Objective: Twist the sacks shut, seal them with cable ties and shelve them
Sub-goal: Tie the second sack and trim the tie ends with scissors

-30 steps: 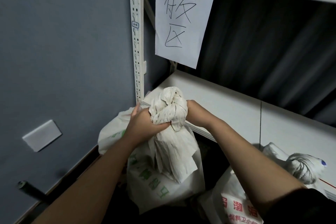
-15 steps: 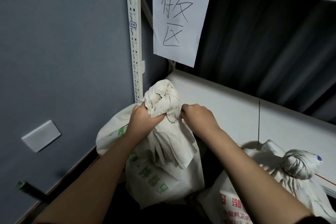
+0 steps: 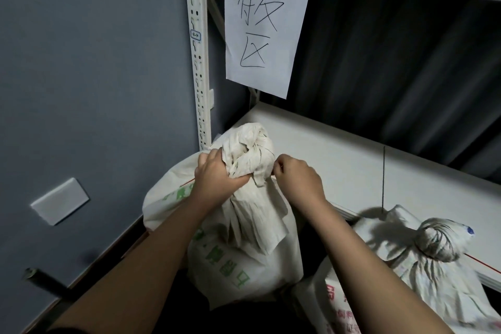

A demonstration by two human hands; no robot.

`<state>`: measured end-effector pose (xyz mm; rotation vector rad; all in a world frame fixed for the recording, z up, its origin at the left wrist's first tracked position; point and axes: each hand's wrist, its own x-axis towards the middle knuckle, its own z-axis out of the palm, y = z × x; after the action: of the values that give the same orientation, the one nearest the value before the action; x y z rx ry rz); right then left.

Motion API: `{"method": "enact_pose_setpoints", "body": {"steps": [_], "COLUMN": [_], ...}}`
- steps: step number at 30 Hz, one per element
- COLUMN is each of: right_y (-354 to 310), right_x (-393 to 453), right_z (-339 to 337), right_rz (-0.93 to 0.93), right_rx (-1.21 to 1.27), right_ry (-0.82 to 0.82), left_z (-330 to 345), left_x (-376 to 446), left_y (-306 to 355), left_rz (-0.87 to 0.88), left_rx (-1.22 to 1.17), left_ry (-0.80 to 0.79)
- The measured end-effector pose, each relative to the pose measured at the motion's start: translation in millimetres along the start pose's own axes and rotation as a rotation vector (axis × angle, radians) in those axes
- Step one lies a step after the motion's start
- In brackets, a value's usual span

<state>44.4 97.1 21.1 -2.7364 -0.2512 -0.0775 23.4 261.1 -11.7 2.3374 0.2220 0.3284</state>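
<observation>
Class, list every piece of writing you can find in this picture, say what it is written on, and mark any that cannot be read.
"待发区", handwritten in black: paper sign hanging from the upper shelf.
"3-4": small label on the rack's upright post.
Green printed characters: sack gripped by both hands; upside down and creased, not readable.
Red printed characters: sack at the lower right; cut off and blurred, not readable.

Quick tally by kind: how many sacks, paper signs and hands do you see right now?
Sacks: 2, the green-print sack and the red-print sack
Paper signs: 1, the handwritten sign
Hands: 2, the left hand and the right hand
Total: 5
</observation>
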Motion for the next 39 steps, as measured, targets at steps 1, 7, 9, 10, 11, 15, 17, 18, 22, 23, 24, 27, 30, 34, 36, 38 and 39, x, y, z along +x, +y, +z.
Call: {"method": "enact_pose_setpoints", "body": {"steps": [1, 7, 9, 10, 11, 15, 17, 18, 22, 23, 24, 27, 30, 34, 36, 38, 39], "right_y": [0, 1, 2, 1, 1, 1, 2, 2, 4, 3, 1, -5, -10, -19, -24, -26, -26], "right_x": [1, 14, 15, 15, 14, 12, 10, 8, 1, 0, -3, -12, -18, -23, -21, -20, -20], "right_z": [-2, 0, 2, 3, 5, 12, 15, 15, 8, 6, 3, -4, -8, 8, 19, 25, 28], "right_rz": [-0.024, -0.038, -0.060, -0.066, -0.066, -0.023, -0.041, -0.057, -0.113, -0.116, -0.114, -0.054, 0.075, 0.071, 0.093, 0.108, 0.117], "right_rx": [-0.038, 0.196, 0.225, 0.240, 0.275, 0.440, 0.432, 0.438, 0.369, 0.292, 0.196, 0.237, 0.673, 0.701, 0.713, 0.734, 0.736], "right_ry": [0.044, -0.015, -0.050, -0.055, -0.049, -0.006, -0.029, -0.048, -0.135, -0.131, -0.112, -0.122, -0.276, -0.172, -0.090, -0.037, -0.008], "left_z": [0, -7, -7, -7, -8, -6, -6, -7, -8, -9, -10, -14, -17, -11, -10, -12, -15], "left_x": [0, -6, -6, -6, -5, -3, -4, -4, -10, -12, -14, -16, -12, -10, -8, -4, -3], "left_y": [0, 2, -1, -1, -1, 0, 0, -1, 5, 10, 14, 21, 19, 22, 21, 19, 19], "left_rz": [0.005, 0.050, 0.089, 0.102, 0.110, 0.117, 0.136, 0.154, 0.180, 0.158, 0.128, 0.012, -0.067, -0.071, -0.063, -0.046, -0.039], "left_rx": [0.007, 0.090, 0.095, 0.087, 0.080, 0.176, 0.243, 0.280, 0.324, 0.312, 0.304, 0.260, 0.203, 0.233, 0.220, 0.220, 0.195], "left_ry": [-0.001, 0.010, 0.017, 0.029, 0.040, 0.061, 0.088, 0.111, 0.176, 0.170, 0.156, 0.081, 0.066, 0.044, 0.028, -0.042, -0.101]}}
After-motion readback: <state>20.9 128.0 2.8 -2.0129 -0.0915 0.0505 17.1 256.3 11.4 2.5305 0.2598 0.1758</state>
